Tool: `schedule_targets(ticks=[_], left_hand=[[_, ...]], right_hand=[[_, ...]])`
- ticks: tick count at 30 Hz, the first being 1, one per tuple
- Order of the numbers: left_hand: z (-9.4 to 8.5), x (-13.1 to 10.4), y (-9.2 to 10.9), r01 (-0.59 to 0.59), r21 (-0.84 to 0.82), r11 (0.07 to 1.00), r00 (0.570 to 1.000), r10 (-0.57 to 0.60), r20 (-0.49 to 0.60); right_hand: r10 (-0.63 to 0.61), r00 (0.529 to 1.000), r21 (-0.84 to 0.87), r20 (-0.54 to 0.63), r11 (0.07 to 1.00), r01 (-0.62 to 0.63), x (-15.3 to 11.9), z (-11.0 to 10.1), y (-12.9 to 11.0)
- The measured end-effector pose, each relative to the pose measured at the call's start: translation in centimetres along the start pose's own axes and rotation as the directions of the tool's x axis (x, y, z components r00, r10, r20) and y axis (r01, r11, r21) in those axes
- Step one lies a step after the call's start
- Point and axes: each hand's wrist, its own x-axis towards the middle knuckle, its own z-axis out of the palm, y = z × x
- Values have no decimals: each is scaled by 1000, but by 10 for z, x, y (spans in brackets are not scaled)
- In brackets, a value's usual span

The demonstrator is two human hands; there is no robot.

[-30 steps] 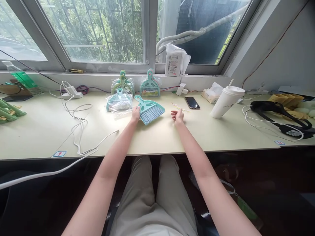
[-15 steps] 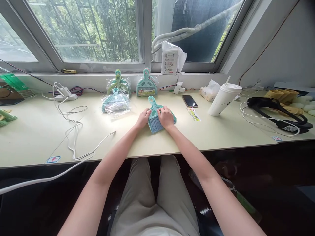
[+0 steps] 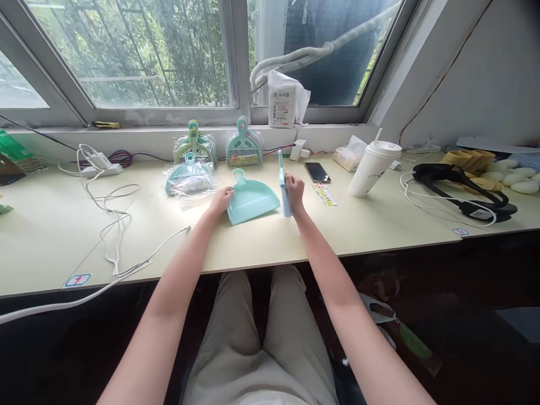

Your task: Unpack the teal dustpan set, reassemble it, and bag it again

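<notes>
A turquoise dustpan [image 3: 253, 201] lies on the table, its ring handle pointing toward the window. My left hand [image 3: 222, 199] grips its left edge. Just right of the pan, my right hand [image 3: 294, 190] holds a small turquoise brush [image 3: 283, 185] upright and edge-on, bristles down. Behind the pan, a packaged brush and dustpan set [image 3: 243, 147] leans against the sill. More wrapped sets [image 3: 193, 143] stand left of it, with a plastic-wrapped one [image 3: 189, 177] lying in front.
Right of my hands are a phone [image 3: 318, 172], a label strip [image 3: 324, 194], a tissue pack [image 3: 350, 153] and a white cup [image 3: 373, 169]. A black strap device [image 3: 464, 194] lies farther right. White cables [image 3: 122, 214] spread across the left side.
The brush has come apart from the dustpan and moved right in my right hand, turned edge-on. The dustpan's inside now shows, with my left hand at its edge. The view has shifted slightly.
</notes>
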Motion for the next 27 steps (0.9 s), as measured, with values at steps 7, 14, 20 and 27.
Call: schedule_targets(ticks=[7,14,20,27], left_hand=[[-21,-2,-16,67,234,970,997,-56,-52],[-21,-5,-7,114,287,951,987,-76,-142],[-23,-5,-9,108,323,940,988,-64,-144],[-22,-5,-7,102,379,920,982,-34,-183]], right_hand=[[23,999,-451,-34,892,-36,1,-9,29],[21,999,-577,49,817,11,-3,4,38],[74,992,-620,99,784,3,-2,3,38],[93,995,-525,21,849,-69,-2,-2,30]])
